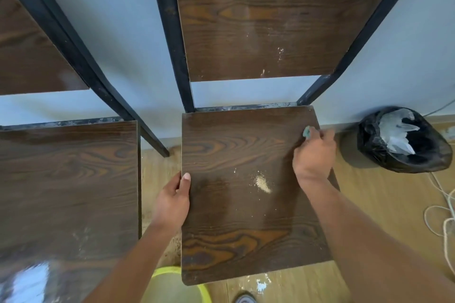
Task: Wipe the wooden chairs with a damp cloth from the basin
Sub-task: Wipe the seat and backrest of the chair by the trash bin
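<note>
A dark wooden chair seat [236, 209] with a black metal frame lies below me, its backrest [270, 19] rising against the pale wall. My right hand [314, 155] presses a small green cloth [307, 132] onto the seat's far right corner; only a bit of cloth shows past the fingers. My left hand [173, 202] grips the seat's left edge, thumb on top. A patch of pale dust [262, 183] sits mid-seat. A yellow-green basin [172, 285] stands on the floor under the seat's front left corner.
A second wooden chair [66, 187] stands close on the left, with a narrow gap between the seats. A bin lined with a black bag [403, 140] sits by the wall at right. Pale cord [443, 214] lies coiled on the wooden floor.
</note>
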